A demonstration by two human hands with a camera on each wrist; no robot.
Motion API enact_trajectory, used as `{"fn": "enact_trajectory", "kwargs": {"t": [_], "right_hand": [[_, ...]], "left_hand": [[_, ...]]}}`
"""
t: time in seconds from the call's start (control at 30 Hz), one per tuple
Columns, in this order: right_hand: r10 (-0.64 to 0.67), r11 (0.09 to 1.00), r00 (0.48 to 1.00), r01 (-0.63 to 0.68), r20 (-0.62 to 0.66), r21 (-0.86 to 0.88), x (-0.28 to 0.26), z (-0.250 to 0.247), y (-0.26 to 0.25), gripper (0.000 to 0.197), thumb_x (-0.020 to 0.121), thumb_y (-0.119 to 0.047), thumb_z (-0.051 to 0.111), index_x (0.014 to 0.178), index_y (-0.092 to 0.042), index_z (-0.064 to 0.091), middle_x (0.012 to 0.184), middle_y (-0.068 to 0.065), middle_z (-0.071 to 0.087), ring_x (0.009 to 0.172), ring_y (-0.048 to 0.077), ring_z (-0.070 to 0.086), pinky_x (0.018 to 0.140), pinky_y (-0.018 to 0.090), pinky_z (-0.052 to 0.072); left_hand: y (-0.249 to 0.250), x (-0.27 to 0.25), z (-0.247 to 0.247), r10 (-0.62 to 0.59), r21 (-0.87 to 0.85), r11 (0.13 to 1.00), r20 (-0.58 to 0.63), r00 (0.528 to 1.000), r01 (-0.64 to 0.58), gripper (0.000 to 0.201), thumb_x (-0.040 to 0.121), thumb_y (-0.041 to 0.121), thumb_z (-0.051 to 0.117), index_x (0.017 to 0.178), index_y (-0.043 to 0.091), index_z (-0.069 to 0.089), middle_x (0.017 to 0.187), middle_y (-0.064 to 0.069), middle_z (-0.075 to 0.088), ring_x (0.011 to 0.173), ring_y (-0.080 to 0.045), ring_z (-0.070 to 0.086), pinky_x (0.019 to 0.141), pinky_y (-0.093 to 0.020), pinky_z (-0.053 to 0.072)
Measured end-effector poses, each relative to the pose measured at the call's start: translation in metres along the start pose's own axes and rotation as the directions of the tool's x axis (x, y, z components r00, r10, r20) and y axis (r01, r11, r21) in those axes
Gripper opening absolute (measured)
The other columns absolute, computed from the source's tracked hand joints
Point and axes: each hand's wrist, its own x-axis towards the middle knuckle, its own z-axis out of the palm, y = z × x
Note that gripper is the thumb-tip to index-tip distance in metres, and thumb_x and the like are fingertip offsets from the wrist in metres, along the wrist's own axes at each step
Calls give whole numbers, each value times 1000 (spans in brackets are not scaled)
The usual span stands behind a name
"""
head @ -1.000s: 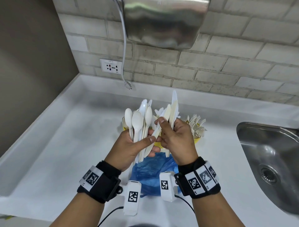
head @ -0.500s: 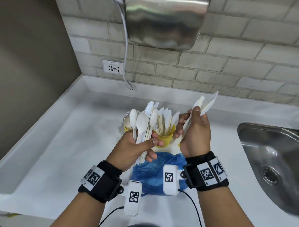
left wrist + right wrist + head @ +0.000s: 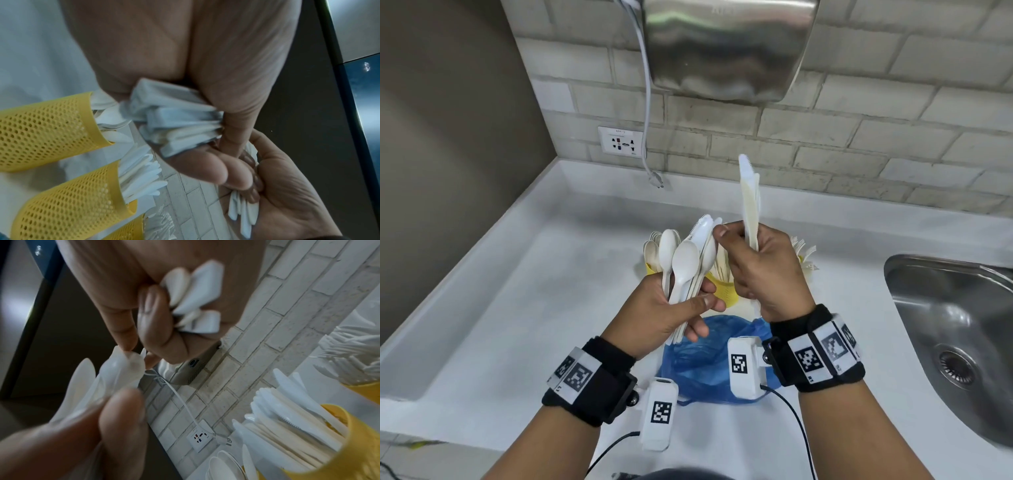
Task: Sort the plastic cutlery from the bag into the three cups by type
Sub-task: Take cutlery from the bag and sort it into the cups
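The mixed bunch of white plastic spoons and knives [image 3: 681, 270] stands up in the left hand [image 3: 661, 308], grip clamped round the handles, so the tops fan out and each kind is easy to spot. The right hand [image 3: 767, 274] has its grip closed on a few white plastic knives [image 3: 750, 202], while its first finger and thumb pinch the tip of one more piece in the bunch. I think it is collecting knives.

The three yellow mesh cups [image 3: 47, 134] wait just behind, on the white table [image 3: 524, 294]. The blue plastic bag [image 3: 705, 363] lies under the hands.

The hands hide most of the cups. I cannot see inside the bag.
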Motion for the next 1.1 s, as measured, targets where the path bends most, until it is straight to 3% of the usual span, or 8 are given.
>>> {"fn": "enact_trajectory", "kwargs": {"t": [0.23,0.37,0.57,0.63,0.73,0.8,0.97,1.1], "right_hand": [[-51,998,998,50,-26,-45,0,2,-4,20,95,-18,69,75,-20,72,45,-15,46,38,3,37,43,21,30],[-141,984,990,140,-5,-110,-2,0,-9,18,96,-7,65,81,-13,73,45,-20,54,41,0,52,47,8,35],[-185,980,978,191,99,-51,-8,-8,-12,10,97,-1,66,97,7,71,49,-19,59,41,-2,54,46,6,38],[-197,975,972,208,128,-78,-8,-12,-13,8,95,-3,68,97,1,74,60,-15,67,47,-2,57,50,7,40],[-241,955,961,260,134,-144,-8,-15,-12,6,94,-11,73,92,-15,76,92,1,79,79,7,72,70,18,52],[-261,946,956,282,137,-160,-8,-16,-10,6,93,-13,73,93,-18,76,99,4,78,95,18,74,85,27,56],[-275,946,943,300,187,-122,-10,-14,-10,11,94,-9,73,95,-20,75,99,7,77,95,28,71,88,42,58],[-275,940,944,304,183,-152,-9,-11,-9,9,95,-7,71,94,-15,74,88,1,75,69,3,64,67,16,47]], "left_hand": [[-1,-8,-3,-1,112,994,-10,1000,2,13,97,8,68,110,5,66,97,-9,79,62,-22,69,64,-35,59],[-3,-7,-3,63,222,974,-68,996,-46,13,97,11,69,110,10,69,97,-1,80,68,-23,73,69,-37,62],[-5,-9,-4,194,371,920,-154,969,-126,19,95,18,73,113,16,70,93,11,79,68,-18,75,71,-20,56],[-6,-10,-4,201,378,916,-150,968,-132,22,94,21,74,115,21,68,92,12,79,68,-17,74,71,-18,56],[-6,-11,-3,180,374,920,-137,974,-117,23,94,22,74,116,23,68,92,13,79,69,-16,75,71,-16,55],[-6,-13,-4,157,384,918,-118,981,-101,21,95,24,73,115,20,69,92,13,79,71,-16,75,72,-17,56],[-7,-20,-8,95,349,935,-75,993,-63,19,95,22,73,111,12,72,89,9,79,73,-21,76,76,-29,62],[-7,-24,-11,76,322,946,-78,994,-47,16,94,19,74,109,13,73,89,6,79,73,-21,76,75,-30,63]]}}
